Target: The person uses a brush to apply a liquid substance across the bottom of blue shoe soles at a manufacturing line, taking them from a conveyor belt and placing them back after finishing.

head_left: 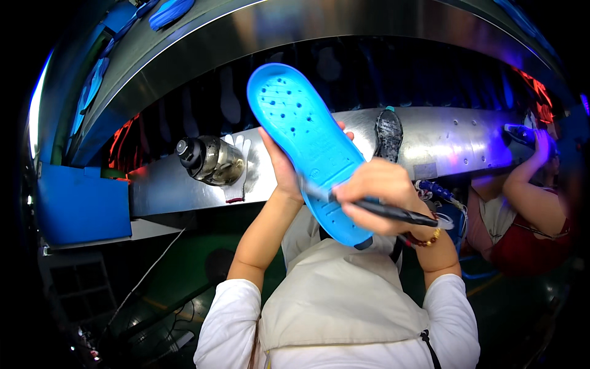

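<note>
My left hand grips a bright blue shoe sole by its edge, with fingertips showing on the far side. The sole is tilted, its dimpled, shallow-rimmed face turned up toward me. In my right hand is a brush with a black handle. Its pale bristle end is blurred by motion and lies over the lower half of the sole, near my left wrist. Beyond my right hand, a black shoe sole rests on the metal ledge.
On the metal ledge stand a dark-lidded jar and, beside it, a white glove. Behind runs a dark conveyor carrying several soles. A co-worker's arm reaches in at right. At left is a blue box.
</note>
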`<state>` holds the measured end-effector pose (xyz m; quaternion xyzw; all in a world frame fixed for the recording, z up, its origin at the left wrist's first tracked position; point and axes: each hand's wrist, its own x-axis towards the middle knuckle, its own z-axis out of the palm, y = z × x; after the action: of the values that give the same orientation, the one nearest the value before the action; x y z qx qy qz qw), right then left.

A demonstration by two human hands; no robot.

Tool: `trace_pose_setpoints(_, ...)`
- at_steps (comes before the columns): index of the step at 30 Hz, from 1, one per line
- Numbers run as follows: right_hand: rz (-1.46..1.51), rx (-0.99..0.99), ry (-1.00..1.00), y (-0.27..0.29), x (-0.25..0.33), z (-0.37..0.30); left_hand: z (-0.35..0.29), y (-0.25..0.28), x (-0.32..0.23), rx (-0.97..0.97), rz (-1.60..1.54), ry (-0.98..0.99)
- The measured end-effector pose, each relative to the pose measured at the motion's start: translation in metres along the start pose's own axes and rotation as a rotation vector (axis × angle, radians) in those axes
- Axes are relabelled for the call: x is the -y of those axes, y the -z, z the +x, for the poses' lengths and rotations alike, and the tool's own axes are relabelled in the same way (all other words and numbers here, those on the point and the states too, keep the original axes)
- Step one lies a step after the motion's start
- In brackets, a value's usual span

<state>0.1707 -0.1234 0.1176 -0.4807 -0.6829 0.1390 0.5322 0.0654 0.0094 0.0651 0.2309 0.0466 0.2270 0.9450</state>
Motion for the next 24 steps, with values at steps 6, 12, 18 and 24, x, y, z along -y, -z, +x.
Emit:
trace_pose_setpoints(6, 0.074, -0.063, -0.203, 0.018, -0.012, -0.016, 0.001, -0.015, -0.011, -0.138, 0.035, -0.132)
trace_pose_setpoints(12, 0.426, 0.27, -0.177, 0.029, 0.002, -0.028, -0.004, -0.007, -0.029, -0.02, -0.023, -0.113)
trace_pose_setpoints(18, 0.294, 0.164, -0.194, 0.023, -0.002, -0.04, 0.002, -0.015, -0.035, 0.009, 0.082, -0.193)
trace_pose_setpoints(24, 0.786, -0.142, -0.369, 0.021, -0.019, -0.052, 0.008, -0.04, -0.047, 0.007, 0.146, -0.229)
